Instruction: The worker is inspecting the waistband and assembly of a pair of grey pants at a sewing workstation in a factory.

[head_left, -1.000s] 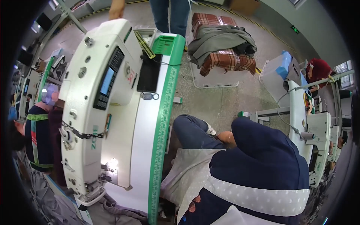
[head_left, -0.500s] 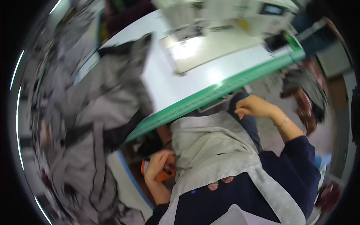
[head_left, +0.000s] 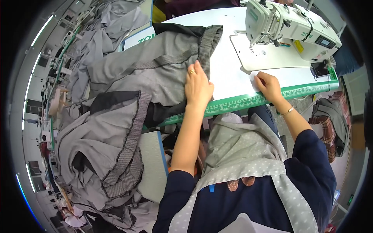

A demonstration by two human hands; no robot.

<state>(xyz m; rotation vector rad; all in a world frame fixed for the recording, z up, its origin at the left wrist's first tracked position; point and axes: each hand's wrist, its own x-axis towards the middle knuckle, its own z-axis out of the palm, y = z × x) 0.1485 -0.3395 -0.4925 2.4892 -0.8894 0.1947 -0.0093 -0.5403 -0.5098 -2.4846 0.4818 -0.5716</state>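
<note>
- Left hand (head_left: 198, 86), centre of frame: fingers together and flat, palm pressed on grey garment (head_left: 151, 73) near its ribbed band (head_left: 208, 44). Not clamped; looks like it pins the cloth so it won't slide off the table edge.
- Garment lies across upper-left of white table (head_left: 233, 73); part hangs over the green ruler edge (head_left: 248, 101) toward the lower left.
- Right hand (head_left: 267, 85), centre-right: fingers curled, resting on bare table just beside the ruler edge. Holds nothing visible; probably steadying.
- Sewing machine (head_left: 287, 25), upper right, well apart from both hands; garment not under its needle.
- Pile of grey garments (head_left: 105, 155), left and lower left, stacked beside the table within reach of the left arm.
</note>
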